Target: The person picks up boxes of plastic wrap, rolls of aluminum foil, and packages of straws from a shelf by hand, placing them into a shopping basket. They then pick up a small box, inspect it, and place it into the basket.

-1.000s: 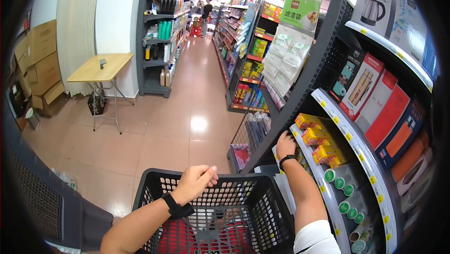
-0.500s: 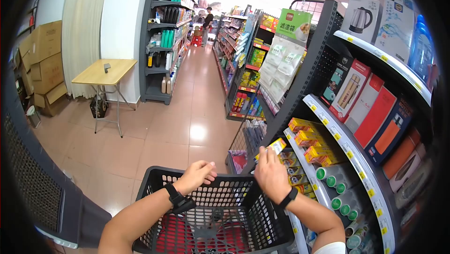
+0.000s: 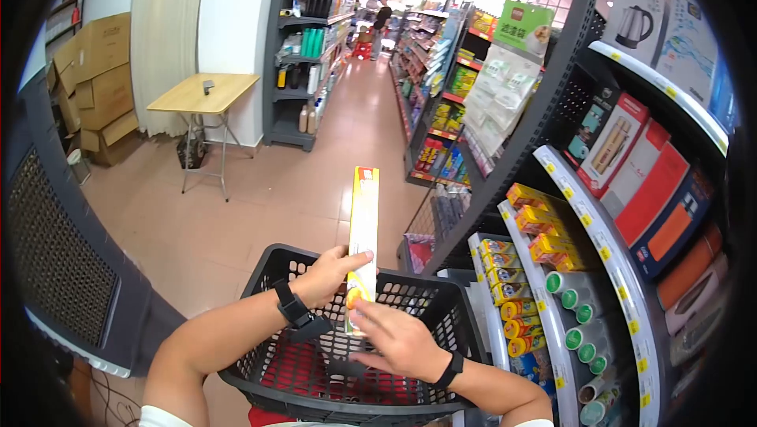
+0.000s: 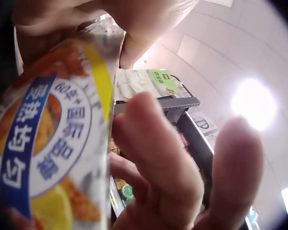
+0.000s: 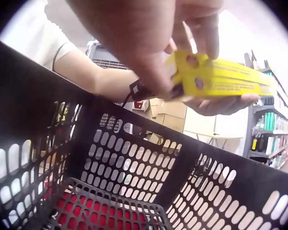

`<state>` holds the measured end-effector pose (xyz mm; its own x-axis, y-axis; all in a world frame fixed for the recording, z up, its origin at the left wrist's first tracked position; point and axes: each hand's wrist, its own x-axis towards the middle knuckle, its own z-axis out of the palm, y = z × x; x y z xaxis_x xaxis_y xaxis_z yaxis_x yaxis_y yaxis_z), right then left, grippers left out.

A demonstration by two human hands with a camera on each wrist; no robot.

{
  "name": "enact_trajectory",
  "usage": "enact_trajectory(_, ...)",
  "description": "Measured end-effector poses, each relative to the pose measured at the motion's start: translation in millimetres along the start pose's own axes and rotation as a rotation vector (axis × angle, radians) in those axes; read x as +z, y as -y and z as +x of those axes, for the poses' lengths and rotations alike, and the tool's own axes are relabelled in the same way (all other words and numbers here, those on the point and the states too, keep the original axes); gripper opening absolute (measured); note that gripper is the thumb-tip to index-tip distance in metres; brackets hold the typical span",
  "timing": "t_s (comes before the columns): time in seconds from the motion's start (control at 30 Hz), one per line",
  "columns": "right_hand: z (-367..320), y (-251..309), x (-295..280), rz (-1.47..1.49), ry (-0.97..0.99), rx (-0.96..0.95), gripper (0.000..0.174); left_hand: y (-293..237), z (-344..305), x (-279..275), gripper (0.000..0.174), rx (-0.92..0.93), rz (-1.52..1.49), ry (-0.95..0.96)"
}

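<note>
The long yellow box (image 3: 363,222) with orange-and-blue print stands upright over the black basket (image 3: 418,291). The left hand (image 3: 327,277) grips its lower part and the right hand (image 3: 402,340) pinches its bottom end. Half a second ago the right hand alone held it, near the shelf (image 3: 583,226).

A small folding table (image 3: 203,94) stands by the white wall, a little dark object (image 3: 207,86) on its top and a dark bag (image 3: 192,151) on the floor beneath it. Cardboard boxes (image 3: 95,72) are stacked to its left, beside a pale curtain (image 3: 165,17). A grey rack of bottles (image 3: 307,48) lines the tiled aisle (image 3: 260,198), and a person in black (image 3: 382,13) stands far down it. On the right-hand shelves sit a kettle box (image 3: 631,26), red flask boxes (image 3: 611,143), yellow packets (image 3: 544,226) and green-capped rolls (image 3: 579,309). White bags (image 3: 497,96) hang under a green sign (image 3: 524,25).
</note>
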<state>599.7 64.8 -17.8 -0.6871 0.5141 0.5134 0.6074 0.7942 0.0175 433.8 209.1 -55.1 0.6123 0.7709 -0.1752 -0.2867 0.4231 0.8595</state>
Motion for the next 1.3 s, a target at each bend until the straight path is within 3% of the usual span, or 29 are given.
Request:
enact_trajectory(0.1,-14,-6,-2,0.439,-0.18,0.487,0.063,-5,-19,0,0.044,0.029,-0.019,0.04)
enact_trajectory(0.2,-23,-23,15,0.743,-0.426,0.734,0.058,-6,-22,-3,0.046,0.07,0.056,0.051)
enact_trajectory(0.33,-37,-36,28,1.055,-0.313,0.937,0.057,-6,-23,0,0.051,0.078,0.056,0.069)
enact_trajectory(0.43,-42,-44,29,1.214,-0.307,0.977,0.057,3,-23,-1,0.046,-0.023,0.102,0.053)
enact_trajectory(0.47,-43,-46,29,1.308,-0.307,1.006,0.057,7,-19,-3,0.046,0.033,0.177,0.048)
enact_trajectory(0.6,-46,-49,37,1.316,-0.21,1.022,0.067,6,-18,0,0.05,0.033,0.299,0.036)
enact_trajectory(0.73,-47,-48,40,1.231,-0.183,0.972,0.08,4,-23,5,0.063,0.025,0.308,0.161)
enact_trajectory(0.83,-47,-50,42,1.187,-0.178,0.951,0.076,7,-26,9,0.067,0.061,0.41,0.21)
enact_trajectory(0.93,-45,-50,40,1.204,-0.186,0.944,0.064,15,-24,5,0.067,0.093,0.53,0.238)
enact_trajectory(1.0,-45,-51,42,1.065,-0.088,0.901,0.049,16,-23,2,0.066,0.11,0.609,0.248)
enact_trajectory(1.07,-43,-49,49,1.053,-0.13,0.902,0.041,16,-24,0,0.062,0.387,0.701,0.161)
enact_trajectory(1.1,-45,-51,56,0.992,-0.107,0.858,0.041,7,-30,10,0.065,0.347,0.589,0.082)
enact_trajectory(1.17,-49,-49,53,0.907,-0.071,0.838,0.041,1,-29,9,0.077,0.552,0.6,0.03)
enact_trajectory(1.3,-52,-49,61,0.822,-0.042,0.823,0.057,-22,-33,9,0.075,0.599,0.722,-0.013)
